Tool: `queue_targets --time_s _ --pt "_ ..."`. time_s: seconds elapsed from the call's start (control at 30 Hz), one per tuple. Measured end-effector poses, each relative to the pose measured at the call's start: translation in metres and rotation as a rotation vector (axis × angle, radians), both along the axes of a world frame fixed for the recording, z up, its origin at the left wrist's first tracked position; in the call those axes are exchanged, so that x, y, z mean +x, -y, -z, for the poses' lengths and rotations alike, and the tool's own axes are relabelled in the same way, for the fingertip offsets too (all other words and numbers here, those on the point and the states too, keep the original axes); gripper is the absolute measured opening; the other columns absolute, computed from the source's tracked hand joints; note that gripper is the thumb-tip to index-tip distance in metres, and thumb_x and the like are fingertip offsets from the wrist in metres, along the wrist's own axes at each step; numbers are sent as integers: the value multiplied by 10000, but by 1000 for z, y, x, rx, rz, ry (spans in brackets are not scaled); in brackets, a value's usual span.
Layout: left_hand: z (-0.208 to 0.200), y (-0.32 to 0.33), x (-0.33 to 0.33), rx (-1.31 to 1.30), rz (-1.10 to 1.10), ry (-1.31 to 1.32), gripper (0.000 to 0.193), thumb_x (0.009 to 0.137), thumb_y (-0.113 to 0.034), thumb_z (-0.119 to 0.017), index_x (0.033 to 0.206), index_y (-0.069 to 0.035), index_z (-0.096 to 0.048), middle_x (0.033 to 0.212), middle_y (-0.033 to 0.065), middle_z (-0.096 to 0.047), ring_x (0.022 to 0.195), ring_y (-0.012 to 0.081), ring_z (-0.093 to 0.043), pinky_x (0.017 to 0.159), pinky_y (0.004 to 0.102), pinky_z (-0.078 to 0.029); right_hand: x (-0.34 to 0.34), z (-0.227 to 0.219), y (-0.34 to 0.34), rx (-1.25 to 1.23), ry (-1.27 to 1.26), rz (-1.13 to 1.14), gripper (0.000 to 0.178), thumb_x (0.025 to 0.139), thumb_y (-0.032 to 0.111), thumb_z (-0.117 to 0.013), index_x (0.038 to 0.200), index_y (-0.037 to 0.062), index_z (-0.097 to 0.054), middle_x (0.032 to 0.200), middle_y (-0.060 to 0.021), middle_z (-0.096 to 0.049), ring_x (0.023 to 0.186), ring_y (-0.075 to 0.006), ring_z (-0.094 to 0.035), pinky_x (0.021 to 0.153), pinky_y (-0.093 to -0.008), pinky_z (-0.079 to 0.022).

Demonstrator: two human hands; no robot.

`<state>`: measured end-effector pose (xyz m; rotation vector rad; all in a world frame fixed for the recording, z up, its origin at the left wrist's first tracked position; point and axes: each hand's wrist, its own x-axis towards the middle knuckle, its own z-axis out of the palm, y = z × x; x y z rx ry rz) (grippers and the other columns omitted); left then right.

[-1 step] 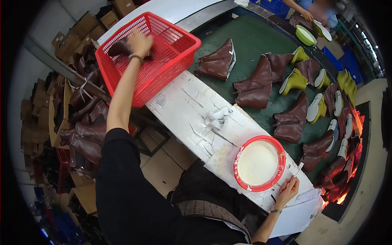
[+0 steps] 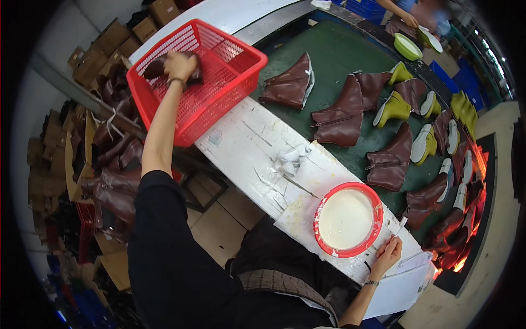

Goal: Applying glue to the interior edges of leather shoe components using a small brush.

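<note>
My left hand reaches into a red plastic basket, its fingers closed over a brown leather boot upper lying there. Part of that upper is hidden under the hand. At the lower right, my right hand is closed around a thin white-tipped stick; its other end is hidden by the fingers. Just left of this hand, a red-rimmed bowl holds creamy white liquid. The bowl stands on a narrow white bench with the basket at its far end.
Beyond the bench, a green conveyor belt carries several brown boot uppers and olive-green boot pieces. Crumpled white paper lies mid-bench. More brown boots pile up at left. Another person's hand works near a green bowl.
My left hand has shifted slightly left and nearer to me over the boot upper in the basket. My right hand stays in the same place.
</note>
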<state>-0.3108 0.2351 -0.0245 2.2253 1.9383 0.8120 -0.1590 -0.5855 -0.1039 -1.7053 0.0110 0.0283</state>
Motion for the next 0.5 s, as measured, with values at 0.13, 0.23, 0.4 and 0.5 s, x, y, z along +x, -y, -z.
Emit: queue_targets --time_s 0.13,0.23,0.4,0.5 --pt "72 -69 -70 -466 39 277 509 866 -322 -735 1131 111 -695 1071 249 -705 979 363 -705 629 475 -591 3 7 0 -6 1 -13 225 1088 240 -532 1025 43 -619 697 48 -491 461 -8 -368 377 -191 -259" --pt "74 -61 -74 -583 -19 583 212 837 -105 -730 974 56 -723 890 155 -703 767 268 -694 441 386 -528 6 7 -4 0 4 -52 211 1080 236 -551 1023 52 -635 685 57 -495 462 -3 -366 380 -183 -258" --pt "9 -42 -71 -618 290 866 70 851 -26 -666 839 38 -690 782 127 -686 590 216 -637 441 331 -505 5 8 -6 4 7 -58 206 1070 244 -575 1029 56 -649 692 70 -512 469 8 -368 380 -179 -251" --pt "-29 -17 -79 -825 382 800 137 876 -89 -668 932 35 -684 835 124 -691 647 196 -654 516 320 -530 4 7 -8 3 18 -55 212 1068 247 -581 1028 53 -658 689 72 -509 471 8 -365 383 -179 -253"
